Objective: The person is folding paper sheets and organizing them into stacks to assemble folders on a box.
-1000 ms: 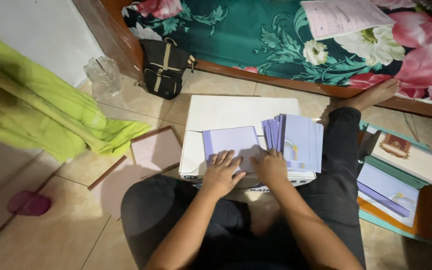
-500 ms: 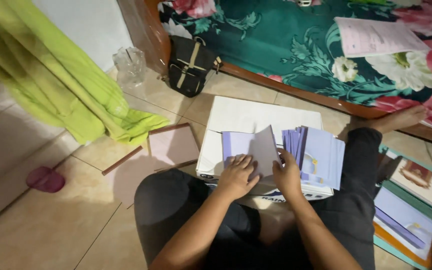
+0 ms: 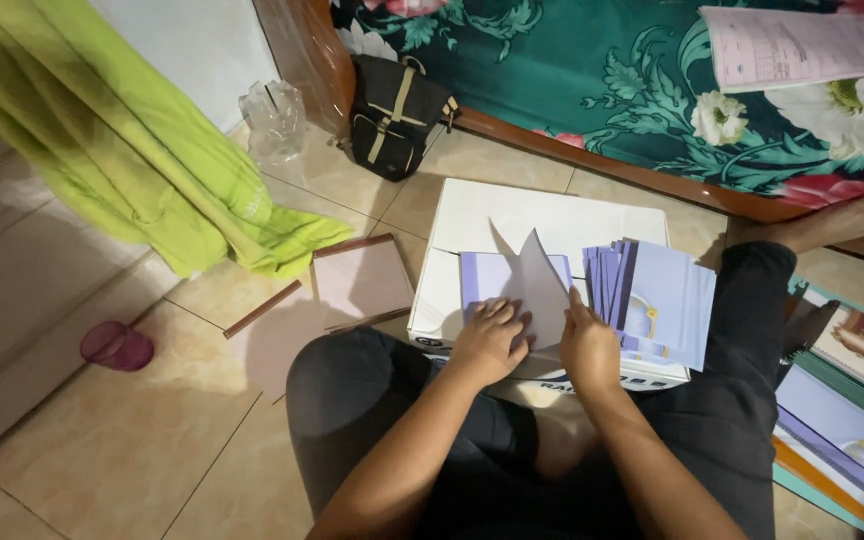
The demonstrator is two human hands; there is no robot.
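Note:
I sit on the floor with a white box (image 3: 552, 215) in front of my knees. A lavender card (image 3: 487, 275) lies on its lid, one flap (image 3: 537, 285) lifted and folded upward. My left hand (image 3: 489, 340) presses flat on the card's near edge. My right hand (image 3: 588, 345) holds the lifted flap from the right side. A fanned stack of lavender cards (image 3: 657, 300) rests on the box just right of my right hand.
A pink board (image 3: 362, 275) and wooden strip (image 3: 262, 310) lie left of the box. A black backpack (image 3: 392, 115), clear bag (image 3: 274, 120), green curtain (image 3: 122, 140) and pink cup (image 3: 117, 347) stand further left. The floral bed (image 3: 632, 80) with a paper (image 3: 792, 45) is behind; books (image 3: 842, 400) right.
The card lay flat a second ago. Its flap has since been raised and folded up between my hands. The camera view shifted left and tilted.

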